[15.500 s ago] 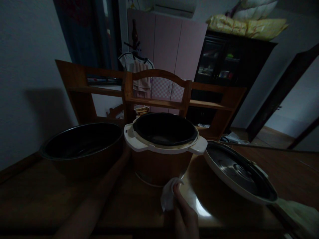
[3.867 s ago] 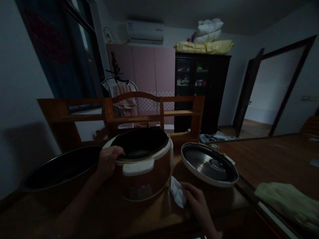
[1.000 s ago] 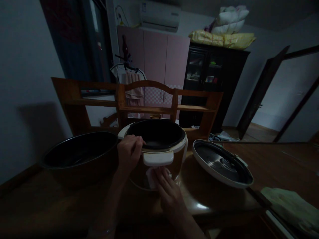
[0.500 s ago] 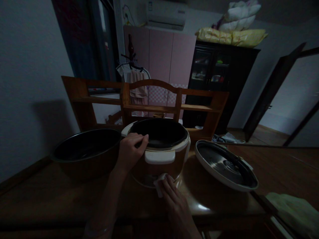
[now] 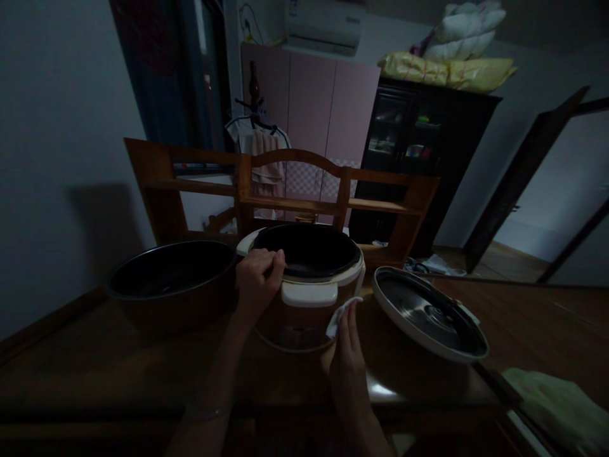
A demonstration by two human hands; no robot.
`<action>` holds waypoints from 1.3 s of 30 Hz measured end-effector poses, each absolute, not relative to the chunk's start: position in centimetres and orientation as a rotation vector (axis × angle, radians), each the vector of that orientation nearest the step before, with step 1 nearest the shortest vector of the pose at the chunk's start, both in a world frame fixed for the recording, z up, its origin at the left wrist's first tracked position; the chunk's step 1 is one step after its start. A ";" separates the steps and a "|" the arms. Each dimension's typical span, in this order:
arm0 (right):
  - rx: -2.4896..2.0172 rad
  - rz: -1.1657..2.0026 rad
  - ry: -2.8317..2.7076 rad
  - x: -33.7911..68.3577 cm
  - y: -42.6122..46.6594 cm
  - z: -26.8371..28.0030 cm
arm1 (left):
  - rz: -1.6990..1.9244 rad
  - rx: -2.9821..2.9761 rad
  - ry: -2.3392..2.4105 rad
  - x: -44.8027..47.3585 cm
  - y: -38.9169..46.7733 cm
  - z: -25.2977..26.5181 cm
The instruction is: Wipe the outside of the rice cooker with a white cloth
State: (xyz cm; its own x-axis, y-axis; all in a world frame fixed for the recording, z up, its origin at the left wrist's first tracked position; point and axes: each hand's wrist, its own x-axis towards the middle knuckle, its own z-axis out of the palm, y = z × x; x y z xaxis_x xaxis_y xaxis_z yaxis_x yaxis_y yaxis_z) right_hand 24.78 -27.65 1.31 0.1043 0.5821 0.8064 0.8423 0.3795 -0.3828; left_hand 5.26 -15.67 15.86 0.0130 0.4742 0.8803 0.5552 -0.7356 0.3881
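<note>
A rice cooker with a dark open top and a white front handle stands on the wooden desk. My left hand is closed on the left front of its rim, fingers curled over the edge. With fingers together, my right hand presses a white cloth to the cooker's lower right side. Left of the cooker sits a large dark inner pot, its mouth facing up. The cooker's lid lies to the right, inner metal side up.
A low wooden shelf rack runs along the desk's far edge behind the cooker. The desk ends close in front of me. Pale green fabric lies low at the right. A wall rises at the left.
My right hand and the cloth have moved from the cooker's lower front, rightward and up, to its right side. My left hand stays on the rim. The view has shifted slightly.
</note>
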 end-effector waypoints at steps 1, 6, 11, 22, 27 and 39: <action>-1.293 -0.332 -1.589 24.2 -27.6 1.5 | -1.859 -2.189 -1.110 5.3 -15.7 15.8; -1.302 -0.361 -1.617 22.6 -27.8 1.7 | -1.897 -2.188 -1.114 5.4 -15.8 16.0; -1.306 -0.381 -1.621 22.8 -27.9 1.8 | -1.939 -2.183 -1.086 5.5 -16.1 16.1; -1.103 -0.482 -1.913 20.0 -27.8 1.8 | -1.964 -2.191 -1.105 5.4 -16.0 15.8; -1.085 -0.495 -2.043 18.1 -27.2 3.7 | -1.975 -2.190 -1.108 5.4 -16.1 16.0; -1.040 -0.444 -1.910 21.0 -28.6 0.7 | -1.966 -2.200 -1.139 5.4 -16.0 16.0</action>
